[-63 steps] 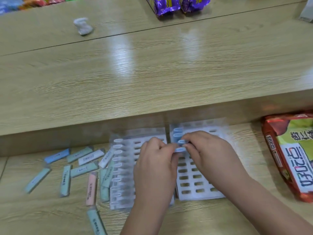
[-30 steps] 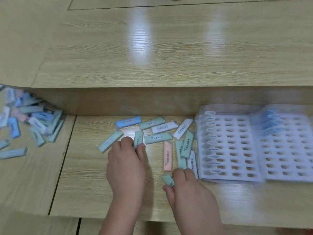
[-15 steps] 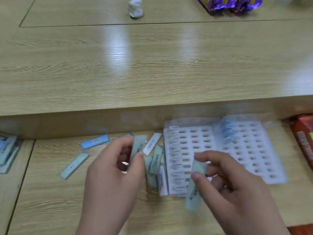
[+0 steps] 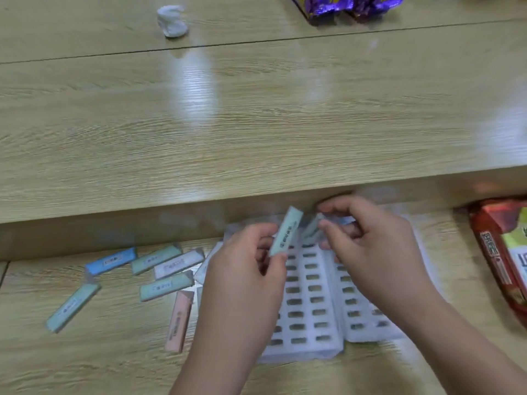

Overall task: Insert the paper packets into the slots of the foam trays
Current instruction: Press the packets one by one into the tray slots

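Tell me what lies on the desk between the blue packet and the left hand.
Head view: between the blue packet and the left hand lie a green packet, a white packet and another green packet.

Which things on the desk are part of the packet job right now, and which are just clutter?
Part of the job:
- green packet in the left hand
- second packet in the right hand
- foam trays
- loose packets left of the trays

Just lying about:
- white crumpled wad
- purple bags
- red snack bag
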### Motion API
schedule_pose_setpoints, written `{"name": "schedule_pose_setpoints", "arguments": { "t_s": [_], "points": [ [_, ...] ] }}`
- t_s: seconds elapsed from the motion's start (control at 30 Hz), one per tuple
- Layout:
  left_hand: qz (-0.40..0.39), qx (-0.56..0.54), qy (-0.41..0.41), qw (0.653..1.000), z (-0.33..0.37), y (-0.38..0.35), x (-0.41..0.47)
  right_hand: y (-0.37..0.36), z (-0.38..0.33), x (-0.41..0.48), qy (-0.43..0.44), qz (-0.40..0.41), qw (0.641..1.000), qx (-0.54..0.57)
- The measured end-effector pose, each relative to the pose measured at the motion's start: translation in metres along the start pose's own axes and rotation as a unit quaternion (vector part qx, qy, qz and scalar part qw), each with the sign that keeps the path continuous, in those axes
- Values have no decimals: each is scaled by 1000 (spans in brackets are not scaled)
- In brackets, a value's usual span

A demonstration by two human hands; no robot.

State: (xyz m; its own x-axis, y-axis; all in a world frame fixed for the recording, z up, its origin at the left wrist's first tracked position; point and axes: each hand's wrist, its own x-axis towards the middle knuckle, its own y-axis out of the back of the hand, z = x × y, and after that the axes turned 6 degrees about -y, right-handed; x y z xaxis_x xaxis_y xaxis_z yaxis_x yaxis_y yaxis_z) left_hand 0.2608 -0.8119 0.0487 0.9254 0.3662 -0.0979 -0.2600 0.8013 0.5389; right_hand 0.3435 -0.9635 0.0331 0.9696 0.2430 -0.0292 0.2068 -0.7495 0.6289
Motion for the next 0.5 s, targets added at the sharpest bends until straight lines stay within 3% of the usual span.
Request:
{"name": "schedule_pose_setpoints", "arguments": {
  "t_s": [0.17,0.3,0.5],
  "points": [
    [47,177,-86,979,11,-3,-3,-1,4,2,65,38,993,-88],
    [31,234,-100,967,13,-6,-3,0,11,0,115,76,986,-94],
    [25,240,-106,965,11,-16,1,2,12,4,86,53,991,-84]
  ]
}}
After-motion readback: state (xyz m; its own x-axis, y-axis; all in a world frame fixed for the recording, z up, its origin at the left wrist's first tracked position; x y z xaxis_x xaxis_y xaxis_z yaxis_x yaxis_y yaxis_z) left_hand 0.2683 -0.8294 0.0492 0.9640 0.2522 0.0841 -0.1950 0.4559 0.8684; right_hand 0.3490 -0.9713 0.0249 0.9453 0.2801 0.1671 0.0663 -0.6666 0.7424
